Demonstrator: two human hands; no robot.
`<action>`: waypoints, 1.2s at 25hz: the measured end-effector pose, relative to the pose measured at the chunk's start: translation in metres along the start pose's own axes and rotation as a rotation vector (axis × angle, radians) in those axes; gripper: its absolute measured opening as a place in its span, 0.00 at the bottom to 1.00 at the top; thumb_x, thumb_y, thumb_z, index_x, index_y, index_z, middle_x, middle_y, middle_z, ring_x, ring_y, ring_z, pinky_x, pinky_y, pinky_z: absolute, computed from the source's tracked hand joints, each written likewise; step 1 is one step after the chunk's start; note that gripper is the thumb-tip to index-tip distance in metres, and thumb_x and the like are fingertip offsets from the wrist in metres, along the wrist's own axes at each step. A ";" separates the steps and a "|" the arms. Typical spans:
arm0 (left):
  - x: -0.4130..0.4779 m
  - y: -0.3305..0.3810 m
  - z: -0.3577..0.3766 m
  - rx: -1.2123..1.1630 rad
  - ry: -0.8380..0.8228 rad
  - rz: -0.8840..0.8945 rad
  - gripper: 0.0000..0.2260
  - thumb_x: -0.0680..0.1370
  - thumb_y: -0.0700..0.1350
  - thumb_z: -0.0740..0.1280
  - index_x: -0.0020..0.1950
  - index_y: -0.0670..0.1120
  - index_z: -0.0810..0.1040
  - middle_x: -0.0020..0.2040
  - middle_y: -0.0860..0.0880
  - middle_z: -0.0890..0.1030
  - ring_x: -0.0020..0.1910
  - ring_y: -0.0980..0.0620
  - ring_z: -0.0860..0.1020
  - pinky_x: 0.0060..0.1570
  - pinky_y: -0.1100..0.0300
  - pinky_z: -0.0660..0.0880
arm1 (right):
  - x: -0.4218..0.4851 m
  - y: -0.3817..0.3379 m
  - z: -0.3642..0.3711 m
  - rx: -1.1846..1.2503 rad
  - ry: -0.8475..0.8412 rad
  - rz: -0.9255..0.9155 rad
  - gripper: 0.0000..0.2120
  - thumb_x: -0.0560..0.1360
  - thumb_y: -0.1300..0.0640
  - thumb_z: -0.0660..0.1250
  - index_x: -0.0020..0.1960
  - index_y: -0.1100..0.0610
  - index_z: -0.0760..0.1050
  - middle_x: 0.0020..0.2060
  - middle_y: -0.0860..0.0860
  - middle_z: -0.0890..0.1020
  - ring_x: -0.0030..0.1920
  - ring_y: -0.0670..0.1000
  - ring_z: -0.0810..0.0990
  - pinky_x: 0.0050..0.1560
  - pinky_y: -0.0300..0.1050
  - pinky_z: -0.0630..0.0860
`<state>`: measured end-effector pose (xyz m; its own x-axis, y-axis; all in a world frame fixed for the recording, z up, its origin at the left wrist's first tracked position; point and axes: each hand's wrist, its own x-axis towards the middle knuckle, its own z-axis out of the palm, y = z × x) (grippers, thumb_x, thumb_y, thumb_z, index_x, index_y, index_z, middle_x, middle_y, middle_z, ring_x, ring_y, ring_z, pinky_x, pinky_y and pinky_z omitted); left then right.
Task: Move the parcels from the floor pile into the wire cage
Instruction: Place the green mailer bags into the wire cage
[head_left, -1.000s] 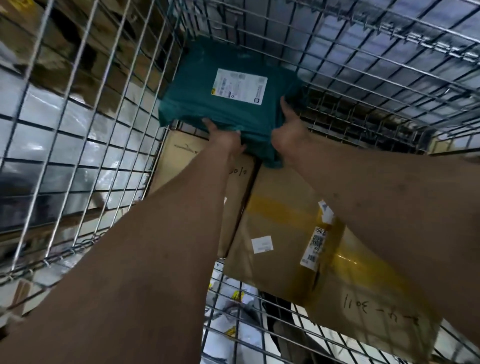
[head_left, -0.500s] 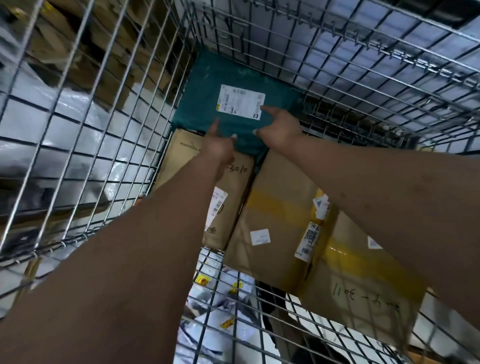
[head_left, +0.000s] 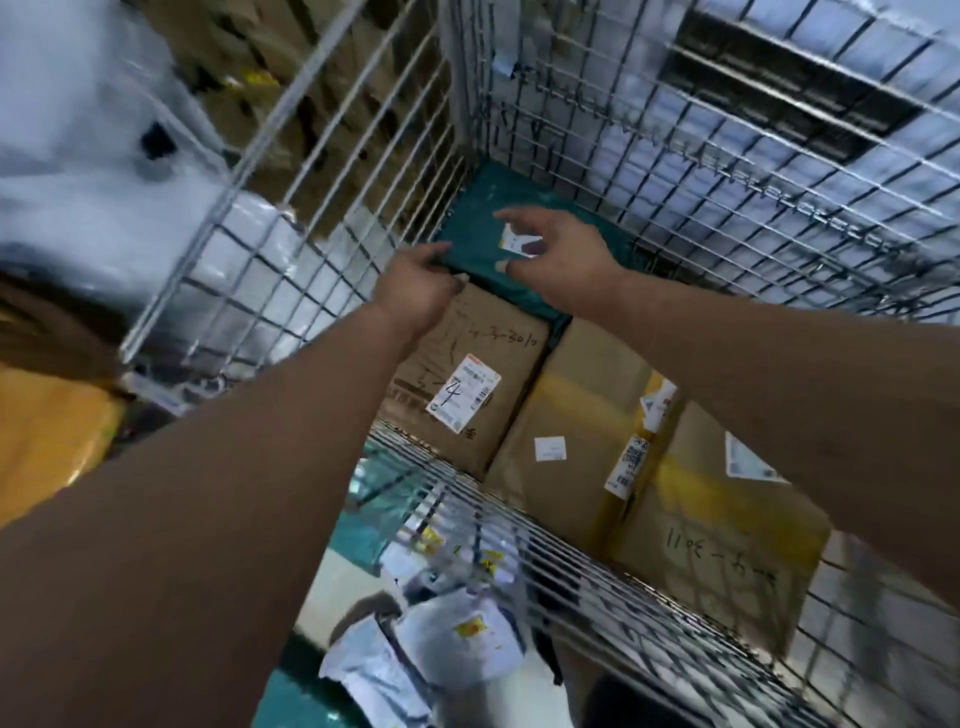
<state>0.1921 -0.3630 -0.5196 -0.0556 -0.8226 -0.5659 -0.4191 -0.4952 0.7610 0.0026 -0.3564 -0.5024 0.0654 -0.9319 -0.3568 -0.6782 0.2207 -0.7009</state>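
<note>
Head view: I see both hands spread, holding nothing; left hand (head_left: 423, 291) and right hand (head_left: 553, 254) over green parcel (head_left: 480, 228) in wire cage (head_left: 322, 171) corner; seemingly released, blurred; sleeve could snag wires, dragging it out.

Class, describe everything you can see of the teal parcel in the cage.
The teal parcel is a soft, plastic-looking mailer bag, lying flat in the far corner of the wire cage. A white label on its top is partly hidden by the right hand, open above it. Its near edge meets the cardboard box; the left hand is at that edge.
</note>
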 end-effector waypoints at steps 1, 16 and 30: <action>-0.019 0.006 -0.019 -0.036 -0.021 0.011 0.22 0.80 0.35 0.70 0.74 0.45 0.76 0.53 0.45 0.81 0.47 0.48 0.78 0.42 0.58 0.76 | -0.014 -0.024 -0.001 -0.003 0.007 -0.039 0.27 0.79 0.54 0.71 0.76 0.44 0.69 0.72 0.48 0.74 0.64 0.49 0.78 0.64 0.43 0.76; -0.318 -0.176 -0.230 -0.177 0.074 -0.003 0.25 0.80 0.36 0.71 0.75 0.52 0.75 0.58 0.48 0.82 0.52 0.49 0.81 0.49 0.53 0.77 | -0.253 -0.227 0.196 -0.331 -0.175 -0.288 0.25 0.77 0.54 0.69 0.73 0.45 0.72 0.67 0.49 0.76 0.63 0.49 0.77 0.59 0.38 0.70; -0.396 -0.538 -0.140 -0.240 0.376 -0.415 0.32 0.74 0.38 0.78 0.76 0.48 0.73 0.67 0.42 0.78 0.65 0.48 0.77 0.63 0.61 0.73 | -0.319 -0.049 0.489 -0.570 -0.722 -0.160 0.33 0.75 0.58 0.72 0.78 0.56 0.67 0.69 0.62 0.74 0.69 0.61 0.73 0.67 0.47 0.70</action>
<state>0.5666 0.1893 -0.6603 0.4105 -0.5681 -0.7133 -0.1184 -0.8088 0.5760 0.3733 0.0705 -0.6565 0.4987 -0.4917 -0.7138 -0.8660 -0.2477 -0.4343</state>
